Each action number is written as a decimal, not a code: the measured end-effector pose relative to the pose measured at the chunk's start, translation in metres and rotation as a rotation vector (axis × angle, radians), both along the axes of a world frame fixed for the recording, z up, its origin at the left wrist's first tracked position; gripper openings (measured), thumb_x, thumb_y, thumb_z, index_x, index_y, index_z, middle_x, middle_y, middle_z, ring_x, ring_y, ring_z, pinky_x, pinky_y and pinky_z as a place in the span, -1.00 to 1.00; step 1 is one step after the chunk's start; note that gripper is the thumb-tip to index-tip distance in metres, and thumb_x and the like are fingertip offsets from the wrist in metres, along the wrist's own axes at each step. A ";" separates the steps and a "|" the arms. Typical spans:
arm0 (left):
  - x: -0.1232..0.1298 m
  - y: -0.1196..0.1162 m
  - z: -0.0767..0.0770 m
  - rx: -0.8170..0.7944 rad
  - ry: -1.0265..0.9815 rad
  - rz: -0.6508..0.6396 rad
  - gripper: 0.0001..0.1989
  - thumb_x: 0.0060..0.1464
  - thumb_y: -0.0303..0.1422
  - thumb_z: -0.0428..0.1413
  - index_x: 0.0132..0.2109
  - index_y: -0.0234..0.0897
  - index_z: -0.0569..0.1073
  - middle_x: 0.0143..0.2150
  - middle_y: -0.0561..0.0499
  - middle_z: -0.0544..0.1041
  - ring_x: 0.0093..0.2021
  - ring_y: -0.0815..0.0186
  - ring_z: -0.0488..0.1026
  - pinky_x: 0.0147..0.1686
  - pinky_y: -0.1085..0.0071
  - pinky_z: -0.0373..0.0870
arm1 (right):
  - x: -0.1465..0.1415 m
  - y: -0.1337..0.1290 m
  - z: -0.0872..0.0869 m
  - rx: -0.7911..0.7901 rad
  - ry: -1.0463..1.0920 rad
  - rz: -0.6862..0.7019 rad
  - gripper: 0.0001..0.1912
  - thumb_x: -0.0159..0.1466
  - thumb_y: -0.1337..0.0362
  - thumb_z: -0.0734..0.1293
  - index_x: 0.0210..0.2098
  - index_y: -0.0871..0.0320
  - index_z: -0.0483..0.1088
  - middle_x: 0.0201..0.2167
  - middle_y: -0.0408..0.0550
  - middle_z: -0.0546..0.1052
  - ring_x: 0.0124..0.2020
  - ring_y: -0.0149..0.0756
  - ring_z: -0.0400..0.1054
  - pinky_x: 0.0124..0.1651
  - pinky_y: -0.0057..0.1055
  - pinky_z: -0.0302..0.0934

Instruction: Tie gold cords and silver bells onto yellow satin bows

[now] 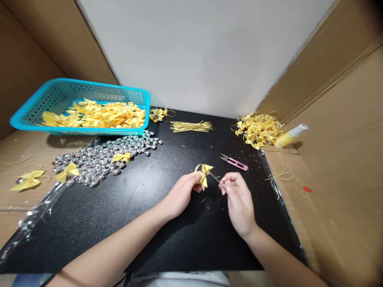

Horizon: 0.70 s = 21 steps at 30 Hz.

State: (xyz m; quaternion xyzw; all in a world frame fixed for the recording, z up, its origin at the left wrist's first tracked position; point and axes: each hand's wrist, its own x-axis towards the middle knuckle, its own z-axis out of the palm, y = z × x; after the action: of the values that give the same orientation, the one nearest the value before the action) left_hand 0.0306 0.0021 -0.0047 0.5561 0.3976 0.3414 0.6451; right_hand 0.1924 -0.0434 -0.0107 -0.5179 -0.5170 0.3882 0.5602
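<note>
1. The person's left hand (pixel 181 195) pinches a yellow bow (pixel 205 171) between thumb and fingers, above the middle of the black worktop (pixel 167 247), toward its right edge.
2. The right hand (pixel 241 207) has its fingertips closed on the end of a thin gold cord (pixel 214 177) that runs from that bow; a loop shows at the bow's other side.
3. Pink-handled snips (pixel 237 163) lie beyond the right hand, near the worktop's right edge, blades toward the left.
4. A bundle of gold ties (pixel 191 126) lies near the far edge.
5. At the far right corner sits a heap of corded yellow bows (pixel 259 128), with a yellow thread spool (pixel 285 138) just beside it.
6. A blue basket (pixel 146 101) of loose yellow bows (pixel 104 114) covers the far left corner; a small cluster of bows (pixel 158 114) lies by its right end.
7. Silver beads (pixel 92 159) spread in front of the basket to the left edge, two bows among them.
</note>
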 end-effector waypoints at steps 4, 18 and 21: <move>0.003 -0.003 -0.004 0.013 -0.036 -0.006 -0.66 0.21 -0.16 -0.12 -0.46 -0.25 0.24 -0.46 0.07 0.23 -0.37 0.31 0.16 -0.29 0.39 0.19 | -0.004 0.000 0.001 -0.020 0.018 0.103 -0.92 0.32 0.24 0.26 -0.30 0.10 0.29 -0.47 -0.21 0.31 -0.46 -0.43 0.23 -0.39 -0.50 0.18; 0.002 -0.003 -0.003 0.117 0.030 -0.120 -0.69 0.23 -0.25 -0.13 -0.44 -0.27 0.28 -0.35 0.01 0.38 -0.24 0.26 0.30 -0.12 0.36 0.28 | -0.008 0.005 0.011 -0.101 -0.139 0.072 -0.88 0.15 0.29 0.36 -0.48 0.19 0.40 -0.68 -0.30 0.16 -0.64 -0.53 -0.04 -0.56 -0.53 -0.04; 0.000 -0.004 -0.002 0.171 0.075 -0.118 -0.73 0.23 -0.28 -0.12 -0.41 -0.26 0.27 -0.36 0.04 0.34 -0.29 0.31 0.27 -0.21 0.40 0.27 | -0.007 0.006 0.012 -0.157 -0.092 0.090 -0.85 0.14 0.27 0.36 -0.51 0.19 0.39 -0.69 -0.32 0.11 -0.63 -0.53 -0.07 -0.56 -0.52 -0.07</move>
State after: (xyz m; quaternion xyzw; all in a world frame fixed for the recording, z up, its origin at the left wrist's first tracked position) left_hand 0.0311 -0.0016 -0.0063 0.6439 0.3575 0.3145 0.5989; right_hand 0.1852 -0.0378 0.0013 -0.5537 -0.5330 0.4282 0.4754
